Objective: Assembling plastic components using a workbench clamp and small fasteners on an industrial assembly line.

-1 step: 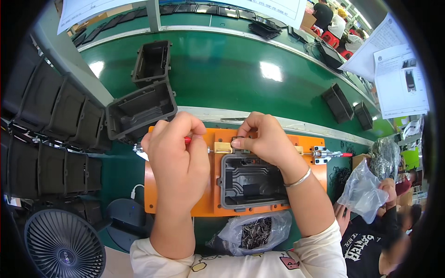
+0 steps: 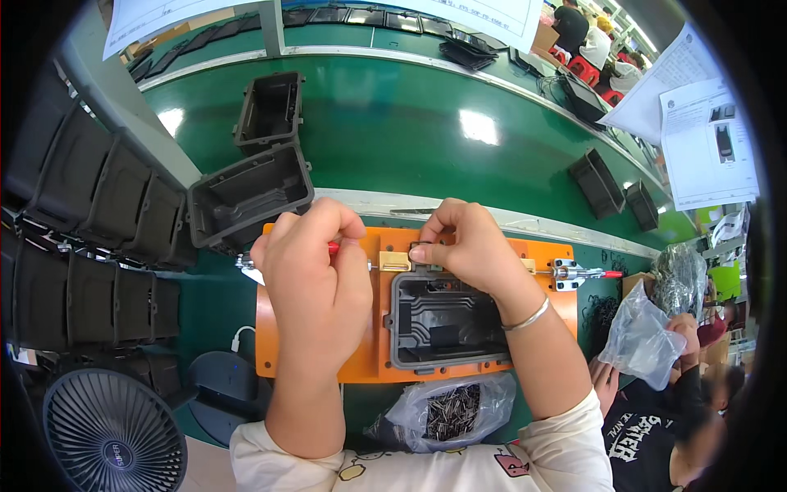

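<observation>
A dark grey plastic box [image 2: 449,362] lies open side up in an orange fixture [image 2: 361,361]. My left hand [image 2: 313,279] is closed around the red handle [image 2: 333,248] of the fixture's left toggle clamp, of which only a little shows. Beside that handle, a brass-coloured block [image 2: 394,261] stands near the box's far left corner. My right hand [image 2: 471,246] pinches a small dark piece [image 2: 419,252] at the box's far edge; its exact kind is hidden by the fingers. On the fixture's right side sits another toggle clamp [image 2: 571,274] with a red-tipped handle.
A plastic bag [image 2: 492,402] of small dark metal pins lies in front of the fixture. Two grey boxes [image 2: 250,197] stand beyond it, with stacked boxes [image 2: 74,295] and a fan [image 2: 115,435] at left. At right, another person's hands hold a clear bag [image 2: 643,336].
</observation>
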Demonstrator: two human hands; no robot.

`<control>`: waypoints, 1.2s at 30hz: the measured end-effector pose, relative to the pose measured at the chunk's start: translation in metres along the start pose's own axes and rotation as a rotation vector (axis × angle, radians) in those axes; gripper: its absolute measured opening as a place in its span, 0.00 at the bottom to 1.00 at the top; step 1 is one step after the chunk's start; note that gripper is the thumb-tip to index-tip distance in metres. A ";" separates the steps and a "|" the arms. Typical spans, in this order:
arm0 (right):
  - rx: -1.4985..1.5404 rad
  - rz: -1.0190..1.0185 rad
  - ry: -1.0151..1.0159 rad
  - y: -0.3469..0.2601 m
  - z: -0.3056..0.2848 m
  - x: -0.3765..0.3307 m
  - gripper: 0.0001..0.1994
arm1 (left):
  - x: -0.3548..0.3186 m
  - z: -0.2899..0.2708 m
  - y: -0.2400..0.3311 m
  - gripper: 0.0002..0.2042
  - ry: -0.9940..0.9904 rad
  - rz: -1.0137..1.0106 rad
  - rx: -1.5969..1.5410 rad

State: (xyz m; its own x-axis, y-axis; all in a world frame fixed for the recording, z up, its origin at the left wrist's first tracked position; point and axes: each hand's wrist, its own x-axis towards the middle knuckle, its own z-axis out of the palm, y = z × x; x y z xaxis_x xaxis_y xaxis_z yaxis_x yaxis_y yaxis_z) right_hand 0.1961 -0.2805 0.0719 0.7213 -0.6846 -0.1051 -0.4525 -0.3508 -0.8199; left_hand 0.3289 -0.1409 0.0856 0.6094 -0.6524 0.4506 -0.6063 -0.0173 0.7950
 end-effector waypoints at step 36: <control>0.084 0.016 -0.074 0.014 -0.003 -0.001 0.12 | 0.003 -0.029 -0.004 0.23 0.458 0.063 0.067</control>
State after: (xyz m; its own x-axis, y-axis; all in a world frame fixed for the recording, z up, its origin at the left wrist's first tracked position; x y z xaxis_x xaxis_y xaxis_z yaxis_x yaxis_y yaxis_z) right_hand 0.1873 -0.2866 0.0629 0.7523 -0.6399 -0.1570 -0.4208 -0.2833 -0.8618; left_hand 0.3485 -0.1208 0.0954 0.7242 -0.2520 0.6418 -0.6717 -0.0477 0.7392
